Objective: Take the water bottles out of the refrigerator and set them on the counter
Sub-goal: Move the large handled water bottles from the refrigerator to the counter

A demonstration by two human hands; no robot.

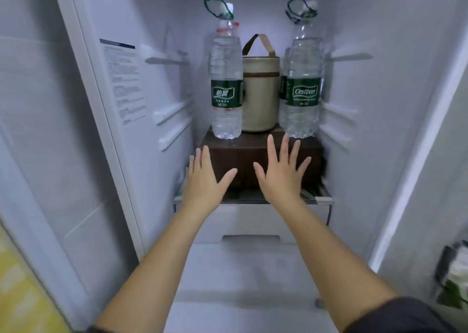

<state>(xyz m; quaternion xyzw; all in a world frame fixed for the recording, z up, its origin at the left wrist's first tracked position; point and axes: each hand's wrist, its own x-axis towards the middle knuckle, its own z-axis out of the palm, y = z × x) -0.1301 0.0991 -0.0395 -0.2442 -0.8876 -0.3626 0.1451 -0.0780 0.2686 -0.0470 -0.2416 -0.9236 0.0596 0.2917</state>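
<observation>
Hands spread flat, nothing held: left hand (205,178) sits short of the upright clear plastic green-labelled left bottle (226,89); right hand (281,173) is nearer the matching right bottle (304,89), almost at its base.

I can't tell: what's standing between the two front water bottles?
A beige round bag with a brown strap stands between them, as the head view shows.

One wide-angle camera on the person's head looks forward and slightly down, straight into the open refrigerator (379,130) from near, its shelf (321,200) about mid-frame.
</observation>
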